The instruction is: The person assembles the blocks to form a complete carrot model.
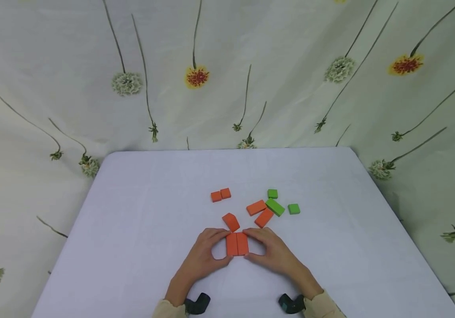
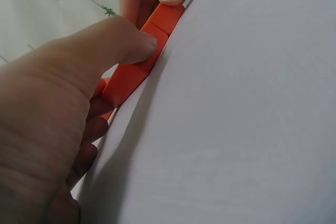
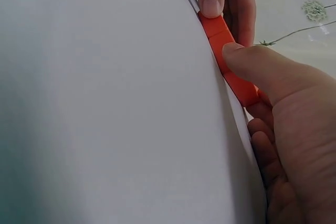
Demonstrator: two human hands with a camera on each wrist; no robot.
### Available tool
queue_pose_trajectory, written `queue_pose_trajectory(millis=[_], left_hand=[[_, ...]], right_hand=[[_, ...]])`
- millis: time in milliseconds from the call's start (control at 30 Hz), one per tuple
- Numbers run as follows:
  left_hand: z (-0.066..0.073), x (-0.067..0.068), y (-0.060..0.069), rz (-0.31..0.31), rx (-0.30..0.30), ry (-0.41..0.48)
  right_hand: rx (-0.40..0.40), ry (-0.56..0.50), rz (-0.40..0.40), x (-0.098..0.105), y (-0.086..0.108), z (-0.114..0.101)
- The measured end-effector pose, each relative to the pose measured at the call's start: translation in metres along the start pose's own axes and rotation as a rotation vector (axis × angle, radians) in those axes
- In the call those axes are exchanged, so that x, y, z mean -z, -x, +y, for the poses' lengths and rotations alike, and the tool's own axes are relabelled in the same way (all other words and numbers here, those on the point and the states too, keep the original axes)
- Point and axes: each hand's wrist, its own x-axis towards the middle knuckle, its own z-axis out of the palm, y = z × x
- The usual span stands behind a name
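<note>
Two orange rectangular blocks lie side by side on the table, their long sides touching: a left block (image 1: 232,244) and a right block (image 1: 242,244). My left hand (image 1: 205,252) pinches the left block between its thumb at the near end and fingers at the far end. In the same manner my right hand (image 1: 274,252) grips the right block. From the left wrist view, the left thumb (image 2: 139,46) presses on the orange surface. The right thumb (image 3: 244,56) does likewise in the right wrist view. Just beyond the pair lies another orange block (image 1: 231,221) with an angled end.
Farther back are two small orange cubes (image 1: 221,194). To the right, two orange blocks (image 1: 256,207) lie by a green block (image 1: 275,207), with green cubes (image 1: 293,209) around it. A white cloth covers the table (image 1: 144,212); a flowered curtain (image 1: 227,39) hangs behind.
</note>
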Motion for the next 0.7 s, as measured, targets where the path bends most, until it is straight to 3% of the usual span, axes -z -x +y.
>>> queue_pose_trajectory(millis=[367, 500, 700], left_hand=[[0.001, 0.000, 0.001, 0.008, 0.016, 0.000], [0.001, -0.001, 0.002, 0.005, 0.023, 0.001], [0.003, 0.000, 0.002, 0.000, 0.027, -0.003]], right_hand=[[-0.018, -0.081, -0.037, 0.013, -0.001, -0.008], [-0.060, -0.070, 0.027, 0.017, -0.003, -0.006], [-0.155, 0.061, 0.227, 0.020, -0.009, -0.001]])
